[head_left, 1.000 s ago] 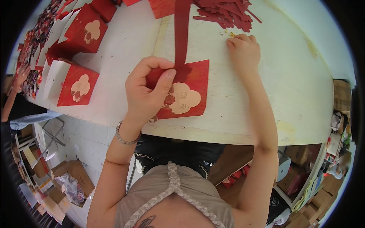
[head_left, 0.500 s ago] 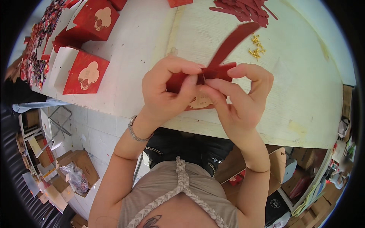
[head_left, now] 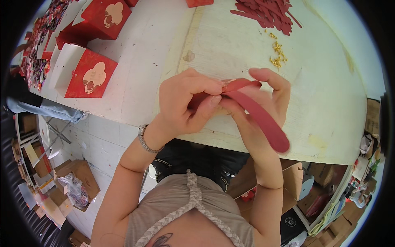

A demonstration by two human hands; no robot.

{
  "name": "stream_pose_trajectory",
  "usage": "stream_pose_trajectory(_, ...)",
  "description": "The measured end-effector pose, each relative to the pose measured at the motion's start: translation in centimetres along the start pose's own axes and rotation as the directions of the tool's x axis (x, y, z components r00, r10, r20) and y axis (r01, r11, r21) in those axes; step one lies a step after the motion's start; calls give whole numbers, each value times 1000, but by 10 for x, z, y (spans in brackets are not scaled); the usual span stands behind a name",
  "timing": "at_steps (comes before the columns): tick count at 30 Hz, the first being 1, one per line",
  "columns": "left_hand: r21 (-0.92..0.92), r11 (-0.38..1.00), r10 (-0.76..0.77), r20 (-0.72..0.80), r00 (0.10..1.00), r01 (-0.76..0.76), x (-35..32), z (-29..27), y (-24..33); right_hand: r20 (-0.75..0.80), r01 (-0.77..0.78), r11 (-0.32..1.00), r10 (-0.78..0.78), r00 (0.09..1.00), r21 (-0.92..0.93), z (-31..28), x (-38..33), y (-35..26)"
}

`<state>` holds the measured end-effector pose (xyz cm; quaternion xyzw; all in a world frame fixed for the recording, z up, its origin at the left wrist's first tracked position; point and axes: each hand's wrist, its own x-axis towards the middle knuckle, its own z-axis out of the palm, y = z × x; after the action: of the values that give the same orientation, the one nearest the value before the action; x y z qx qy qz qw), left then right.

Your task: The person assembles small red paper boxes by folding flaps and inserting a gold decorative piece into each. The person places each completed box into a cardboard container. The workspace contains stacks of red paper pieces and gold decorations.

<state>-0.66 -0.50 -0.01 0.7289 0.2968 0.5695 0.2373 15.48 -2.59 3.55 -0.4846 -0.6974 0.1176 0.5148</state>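
The dark red strap [head_left: 269,123] lies between the two hands, over the near part of the pale table [head_left: 152,61]; one length bends into a shallow loop, and the other slants down across the right hand to a free, rounded end. The left hand [head_left: 181,99] has its thumb and index fingertip together, clamped on the strap where its lengths meet. A red card piece [head_left: 197,100] shows partly inside that hand; its outline is hidden, so its alignment with the strap cannot be confirmed. The right hand [head_left: 269,92] is close beside the pinch point, index finger raised; the strap covers its other fingertips, and whether they grip anything cannot be told. Principal risk: slippage at the pinch, since a single thumb-and-finger contact appears to carry the junction; relaxed pressure could let the lengths spring apart. Second risk: twisting, caused by the unsupported free end swinging or catching on the right wrist. Third risk: creasing of the card piece, should the left palm close too firmly around it. Farther out, the small gold fasteners [head_left: 278,53] lie loose and could scatter if a forearm sweeps across them. The strap pile [head_left: 269,15] beyond is tangled and the nearest red box [head_left: 84,72] stands well apart at left; neither obstructs the hands.
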Motion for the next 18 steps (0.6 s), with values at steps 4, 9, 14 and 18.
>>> stream_pose_trajectory(4,83,996,-37,33,999,35,13,-10,21,79,-124,918,101,992,376,8,-5,15)
stream_pose_trajectory(9,397,695,361,528,769,-600,64,-31,29,42,88,973,-99,994,211,2,2,28)
stream_pose_trajectory(14,416,403,561,591,579,-815,99,-33,23,63,72,961,-92,994,266,2,4,24)
stream_pose_trajectory(18,453,551,492,502,711,-701,109,-37,7,78,165,943,-195,978,290,3,6,26)
